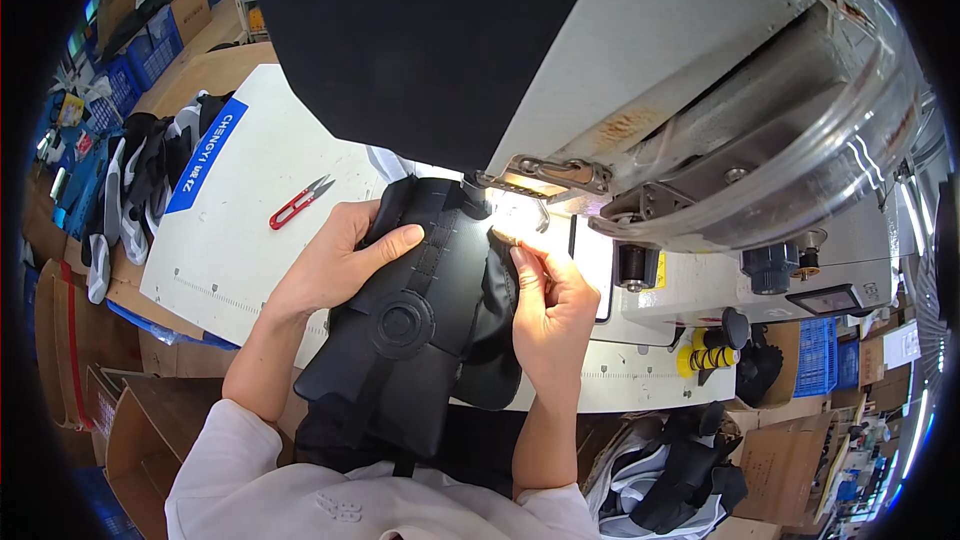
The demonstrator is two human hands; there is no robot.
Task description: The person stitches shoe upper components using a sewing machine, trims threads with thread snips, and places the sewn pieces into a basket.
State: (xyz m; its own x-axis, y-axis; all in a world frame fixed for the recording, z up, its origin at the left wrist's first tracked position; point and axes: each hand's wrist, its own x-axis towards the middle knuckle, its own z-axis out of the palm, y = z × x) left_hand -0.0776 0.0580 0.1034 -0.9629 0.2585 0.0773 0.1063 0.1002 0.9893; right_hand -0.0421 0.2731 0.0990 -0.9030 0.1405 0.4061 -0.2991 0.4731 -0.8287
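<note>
**Black padded piece fed under the needle, both hands on it**

The black padded piece [410, 325] lay on the white bench [250, 200] with its long axis running from the person's lap up toward the sewing machine [700, 120], its far end tucked beneath the lit needle area. The left hand [335, 265] rested flat and open on the upper left part of the piece, fingers spread across the ribbed strap and pointing toward the needle. The right hand [550, 305] was closed in a pinch on the piece's right edge, thumb and fingertips gripping the fabric just beside the presser foot, so it was the nearer of the two to the needle. The piece thus sat between the hands, the seam line lying ahead of the right fingertips. A pair of red snips [300, 202] lay on the bench well apart to the left. More black and white pieces [135, 180] were piled at the bench's left end.
</note>
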